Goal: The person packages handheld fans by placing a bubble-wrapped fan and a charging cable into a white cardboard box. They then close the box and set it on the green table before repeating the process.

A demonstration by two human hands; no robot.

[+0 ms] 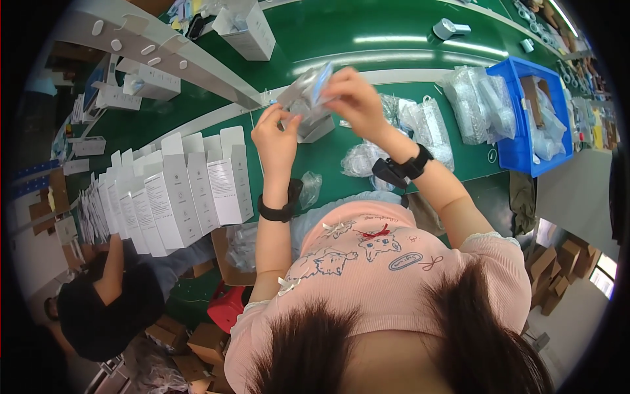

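Observation:
Over the green table, a clear plastic bag (303,93) with a bluish edge is held up between my two hands. My left hand (274,136) is closed, its thumb and fingers pinching the bag's lower left side. My right hand (356,100), slightly blurred, grips the bag's upper right part near the blue edge. What the bag contains is too blurred to tell. Just beneath it a small whitish box (316,130) stands on the table, partly hidden by the bag and my left hand.
Several upright white cartons (174,190) with raised flaps stand in rows at left. Bubble-wrapped packs (430,128) lie at right, beside a blue crate (508,148). A metal post (177,56) crosses the far left. A person in dark clothing (111,315) is at lower left.

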